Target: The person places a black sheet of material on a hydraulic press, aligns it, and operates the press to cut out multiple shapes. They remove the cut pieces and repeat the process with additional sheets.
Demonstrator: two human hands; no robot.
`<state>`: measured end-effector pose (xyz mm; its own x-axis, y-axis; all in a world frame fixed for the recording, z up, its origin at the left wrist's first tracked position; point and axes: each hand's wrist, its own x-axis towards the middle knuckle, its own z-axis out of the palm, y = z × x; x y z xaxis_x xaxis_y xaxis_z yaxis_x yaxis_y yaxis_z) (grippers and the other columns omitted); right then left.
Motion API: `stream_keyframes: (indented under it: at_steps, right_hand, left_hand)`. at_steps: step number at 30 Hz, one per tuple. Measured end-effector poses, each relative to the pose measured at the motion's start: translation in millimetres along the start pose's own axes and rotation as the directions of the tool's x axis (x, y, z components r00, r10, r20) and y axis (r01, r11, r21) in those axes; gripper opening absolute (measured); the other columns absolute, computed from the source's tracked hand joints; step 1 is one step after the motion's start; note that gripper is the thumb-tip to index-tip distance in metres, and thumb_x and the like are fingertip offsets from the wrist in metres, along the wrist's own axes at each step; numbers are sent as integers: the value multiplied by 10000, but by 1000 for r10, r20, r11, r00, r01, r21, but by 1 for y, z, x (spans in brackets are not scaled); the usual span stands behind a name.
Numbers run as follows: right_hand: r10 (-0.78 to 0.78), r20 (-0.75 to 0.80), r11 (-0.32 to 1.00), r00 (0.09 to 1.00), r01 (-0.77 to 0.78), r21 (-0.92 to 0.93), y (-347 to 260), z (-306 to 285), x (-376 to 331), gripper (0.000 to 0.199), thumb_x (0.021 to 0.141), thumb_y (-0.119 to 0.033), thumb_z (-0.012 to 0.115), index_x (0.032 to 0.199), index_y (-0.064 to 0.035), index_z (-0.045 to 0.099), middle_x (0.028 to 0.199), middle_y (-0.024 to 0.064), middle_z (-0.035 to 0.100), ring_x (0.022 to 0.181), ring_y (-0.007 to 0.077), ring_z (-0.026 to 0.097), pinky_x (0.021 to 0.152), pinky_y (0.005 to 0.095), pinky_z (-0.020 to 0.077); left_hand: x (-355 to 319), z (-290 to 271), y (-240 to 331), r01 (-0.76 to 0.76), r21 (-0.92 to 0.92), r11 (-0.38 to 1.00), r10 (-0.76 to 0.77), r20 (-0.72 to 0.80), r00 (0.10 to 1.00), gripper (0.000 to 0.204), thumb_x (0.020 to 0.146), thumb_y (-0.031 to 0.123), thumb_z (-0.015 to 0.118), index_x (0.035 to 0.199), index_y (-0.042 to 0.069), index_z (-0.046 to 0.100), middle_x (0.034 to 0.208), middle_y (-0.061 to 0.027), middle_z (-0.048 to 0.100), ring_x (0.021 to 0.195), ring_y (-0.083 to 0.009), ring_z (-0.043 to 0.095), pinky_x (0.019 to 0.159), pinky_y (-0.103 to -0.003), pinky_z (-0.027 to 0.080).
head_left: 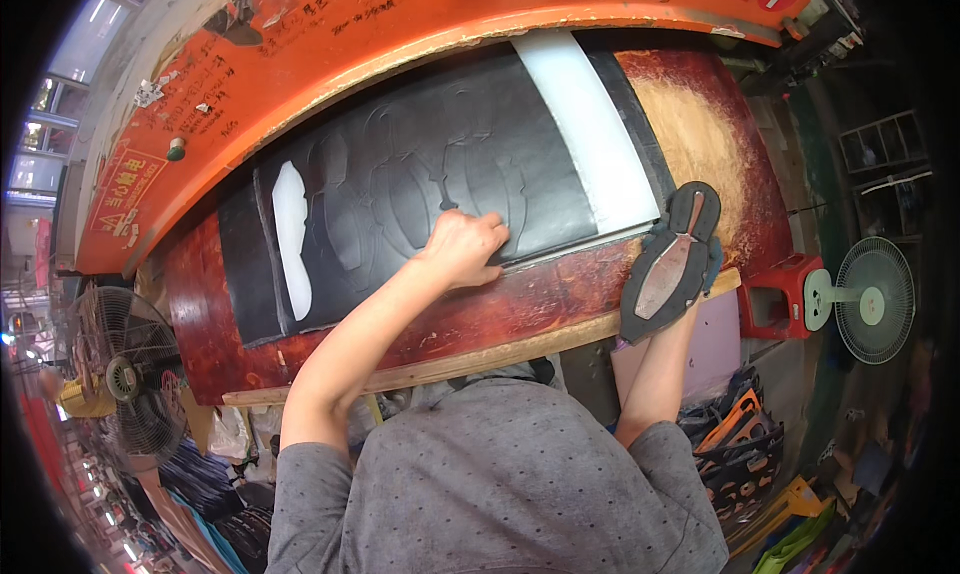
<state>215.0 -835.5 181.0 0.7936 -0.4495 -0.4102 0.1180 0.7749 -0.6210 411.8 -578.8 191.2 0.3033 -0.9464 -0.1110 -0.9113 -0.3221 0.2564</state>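
Observation:
A black sheet (pixel 400 164) marked with several curved cut outlines lies across the red-brown work board (pixel 560 284). My left hand (pixel 465 249) rests on the sheet near its front edge, fingers bent and drawn together. Just beyond its fingertips is a small dark notch or piece; whatever the fingers pinch is hidden. To the right, my right hand holds up a long, sole-shaped cutting die (pixel 662 274) with a dark, wavy-edged rim and a rusty brown centre. The die covers most of that hand, which is closed behind it.
An orange press beam (pixel 330 64) spans the far side, above the board. White areas, a wide strip (pixel 575 124) and a narrow wavy shape (pixel 291 239), show at the sheet. Fans stand left (pixel 125 379) and right (pixel 872 302), the latter near a red stool (pixel 775 299).

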Motion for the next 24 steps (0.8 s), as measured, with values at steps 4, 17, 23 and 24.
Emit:
stream_keyframes:
  at_steps: [4,17,23,24]
  right_hand:
    - [6,-2,1000,1000,-6,-7,0,-1,2,518,778,-377,627,1165,-34,595,933,165,663,732,282,663,657,398,572]
    - [50,-8,996,999,-50,-70,-3,1,8,529,776,-386,628,1163,-26,598,937,169,665,737,286,664,664,400,571]
    - [54,-4,992,999,-54,-110,-10,2,13,535,774,-390,629,1162,-23,599,938,171,666,740,289,665,668,401,571]
    - [47,-7,991,999,-47,-123,-13,4,14,536,774,-391,629,1161,-22,599,938,171,667,740,289,665,668,402,571]
  left_hand:
    - [-17,0,6,-62,-27,998,58,-145,988,182,641,249,667,613,95,575,661,-51,533,553,-267,588,533,-402,465]
    - [-90,25,76,34,-705,708,-185,-139,973,221,765,267,740,897,101,679,921,-52,648,818,-242,647,671,-332,507]
    - [-236,19,17,660,-645,386,-893,-442,90,217,791,127,699,979,34,645,1023,-119,623,932,-275,599,830,-372,475]
    - [-257,21,18,833,-436,340,-876,-469,112,278,795,214,708,1003,38,652,1030,-131,633,963,-306,587,845,-421,458]
